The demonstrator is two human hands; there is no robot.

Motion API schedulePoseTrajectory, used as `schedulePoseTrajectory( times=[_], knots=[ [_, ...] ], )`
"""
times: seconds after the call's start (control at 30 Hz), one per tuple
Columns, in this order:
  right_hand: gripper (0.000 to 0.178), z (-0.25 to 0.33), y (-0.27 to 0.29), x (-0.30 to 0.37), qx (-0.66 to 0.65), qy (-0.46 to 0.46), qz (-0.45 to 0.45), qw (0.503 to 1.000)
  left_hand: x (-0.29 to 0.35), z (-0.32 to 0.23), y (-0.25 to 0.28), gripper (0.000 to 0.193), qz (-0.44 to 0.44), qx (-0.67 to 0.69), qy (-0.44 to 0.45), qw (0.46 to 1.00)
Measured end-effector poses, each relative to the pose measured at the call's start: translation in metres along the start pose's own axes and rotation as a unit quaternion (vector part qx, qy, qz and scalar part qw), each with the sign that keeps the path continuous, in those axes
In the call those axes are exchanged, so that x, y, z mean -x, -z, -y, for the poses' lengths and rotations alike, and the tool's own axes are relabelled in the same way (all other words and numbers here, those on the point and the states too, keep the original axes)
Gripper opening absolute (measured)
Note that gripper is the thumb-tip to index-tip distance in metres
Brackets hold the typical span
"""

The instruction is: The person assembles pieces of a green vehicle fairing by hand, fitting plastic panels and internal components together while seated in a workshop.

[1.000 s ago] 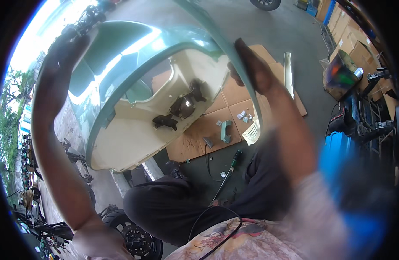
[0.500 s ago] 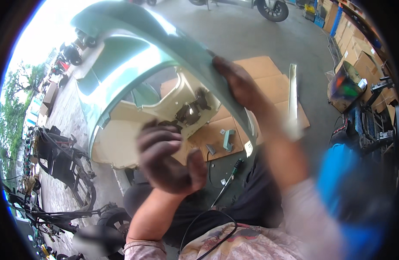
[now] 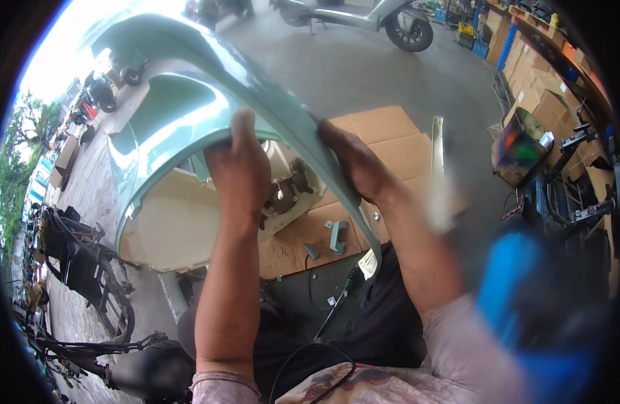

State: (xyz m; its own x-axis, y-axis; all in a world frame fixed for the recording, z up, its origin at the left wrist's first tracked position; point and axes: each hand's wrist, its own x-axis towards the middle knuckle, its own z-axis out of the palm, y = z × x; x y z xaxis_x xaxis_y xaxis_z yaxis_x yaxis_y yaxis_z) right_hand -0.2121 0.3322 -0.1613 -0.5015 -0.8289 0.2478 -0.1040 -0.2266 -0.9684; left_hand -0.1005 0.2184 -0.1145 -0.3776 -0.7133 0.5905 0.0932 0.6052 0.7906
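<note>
My right hand (image 3: 355, 160) grips the right side of a long, arched, glossy mint-green scooter panel (image 3: 239, 71), raised before me. Its lower end comes down near my knee. Behind and below it is a wider green body shell (image 3: 182, 108) with a cream inner face and dark fittings inside. My left hand (image 3: 241, 165) is closed on the shell's curved rim, with the thumb on the upper side and the fingers hidden beneath. I cannot tell whether the arched panel and the shell are joined.
Flattened cardboard (image 3: 384, 128) lies under the shell, with a small green bracket-like part (image 3: 338, 237) on it. A screwdriver (image 3: 351, 277) lies near my legs. A pale strip (image 3: 438, 145) stands to the right. A bare scooter frame (image 3: 88, 259) is at left, cartons (image 3: 535, 94) at right, a parked scooter (image 3: 363, 17) beyond.
My left hand has moved up and forward from in front of the shell, loosely curled, onto its rim. The right hand keeps its hold. The view has shifted slightly.
</note>
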Motion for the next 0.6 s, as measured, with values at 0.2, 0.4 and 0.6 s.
schedulePoseTrajectory(
  times=[0.2,0.4,0.6],
  knots=[
    [0.071,-0.015,0.039,0.012,-0.144,-0.071,0.005,0.987,-0.030,0.005,0.028,0.024,0.052,0.075,0.149,0.985],
    [0.079,-0.004,0.059,0.024,-0.194,0.013,-0.018,0.981,-0.063,0.027,0.072,0.027,0.114,0.210,0.207,0.949],
    [0.050,-0.043,0.066,0.025,-0.246,0.069,-0.033,0.966,-0.100,0.067,0.120,0.029,0.225,0.294,0.243,0.897]
  ],
)
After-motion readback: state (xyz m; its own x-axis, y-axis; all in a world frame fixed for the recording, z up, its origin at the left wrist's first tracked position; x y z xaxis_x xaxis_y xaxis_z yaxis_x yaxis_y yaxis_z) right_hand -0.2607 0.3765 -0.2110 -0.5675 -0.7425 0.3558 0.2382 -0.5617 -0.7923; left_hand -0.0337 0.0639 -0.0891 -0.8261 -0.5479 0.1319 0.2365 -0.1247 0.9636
